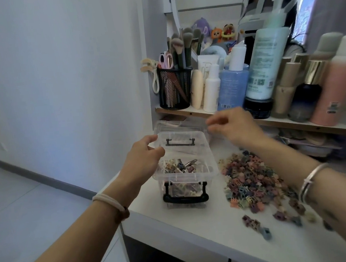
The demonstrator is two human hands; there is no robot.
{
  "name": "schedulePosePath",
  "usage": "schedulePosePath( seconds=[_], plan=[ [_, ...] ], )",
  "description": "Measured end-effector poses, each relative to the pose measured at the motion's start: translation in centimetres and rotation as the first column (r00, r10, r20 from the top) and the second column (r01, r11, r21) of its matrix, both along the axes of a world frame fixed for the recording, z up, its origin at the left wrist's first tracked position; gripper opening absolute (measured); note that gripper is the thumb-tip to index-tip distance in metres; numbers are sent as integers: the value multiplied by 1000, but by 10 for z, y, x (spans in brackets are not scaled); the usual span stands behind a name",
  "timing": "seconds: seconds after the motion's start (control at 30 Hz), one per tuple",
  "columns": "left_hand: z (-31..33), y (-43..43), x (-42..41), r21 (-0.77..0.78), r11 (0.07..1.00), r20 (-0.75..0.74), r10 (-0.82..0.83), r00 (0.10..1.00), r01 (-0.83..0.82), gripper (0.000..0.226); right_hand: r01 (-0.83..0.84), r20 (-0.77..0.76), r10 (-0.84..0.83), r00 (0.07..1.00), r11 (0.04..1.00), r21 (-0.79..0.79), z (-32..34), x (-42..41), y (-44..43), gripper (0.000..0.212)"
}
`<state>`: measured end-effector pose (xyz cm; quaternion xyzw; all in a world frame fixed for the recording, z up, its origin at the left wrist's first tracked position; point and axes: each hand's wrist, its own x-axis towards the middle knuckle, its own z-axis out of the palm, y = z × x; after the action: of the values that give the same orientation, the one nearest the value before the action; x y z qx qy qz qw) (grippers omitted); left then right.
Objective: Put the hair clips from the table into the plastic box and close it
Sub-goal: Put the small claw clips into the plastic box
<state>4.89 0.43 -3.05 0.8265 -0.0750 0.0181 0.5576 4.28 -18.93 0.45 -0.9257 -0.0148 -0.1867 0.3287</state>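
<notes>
Lid (181, 136) held up for clips (255, 182) at three o'clock.
Its corner is pinched by left hand (143, 159); fingers (213, 128) of right hand (237, 127) too blurred to tell.

The plastic box (193, 174) is a small see-through tub with a black latch (185, 198) on its near side. It sits just right of the left hand (143, 157) and a bit nearer the camera. Its lid (181, 136), clear too with a black handle (180, 141) on top, is up and tilted, not seated on the rim. The left hand's fingers pinch its left corner. The right hand (234, 126) is blurry by the lid's far right corner, so contact is hard to call. Inside the box there's a shallow layer of clips, a few of them metal. The other hair clips (255, 182) are tiny claw types in muted pink, purple, blue and orange. They lie in a loose heap below the right hand, with some strays closer in.
</notes>
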Motion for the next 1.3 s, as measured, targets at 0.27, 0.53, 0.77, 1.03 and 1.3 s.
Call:
schedulePosePath(
  seconds=[0.27,0.53,0.77,1.03,1.3],
  plan=[
    [2,-3,-1,0,1000,-5,-6,1000,6,44,-47,-114,47,992,999,7,18,-11,0,24],
    [4,-4,-3,40,999,-1,-22,1000,22,46,-136,-405,-76,911,873,-469,-41,2,-7,16],
    [5,-3,-4,45,999,-2,-23,1000,23,45,-36,-209,-52,977,917,-397,-32,7,-3,16],
    [4,-4,-3,34,999,-6,-15,1000,15,45,-248,-73,265,962,951,182,28,-20,5,18],
    [4,-5,-4,18,1000,-14,-17,1000,17,45,-162,-428,-37,903,893,-420,-29,-12,-14,29]
  ],
)
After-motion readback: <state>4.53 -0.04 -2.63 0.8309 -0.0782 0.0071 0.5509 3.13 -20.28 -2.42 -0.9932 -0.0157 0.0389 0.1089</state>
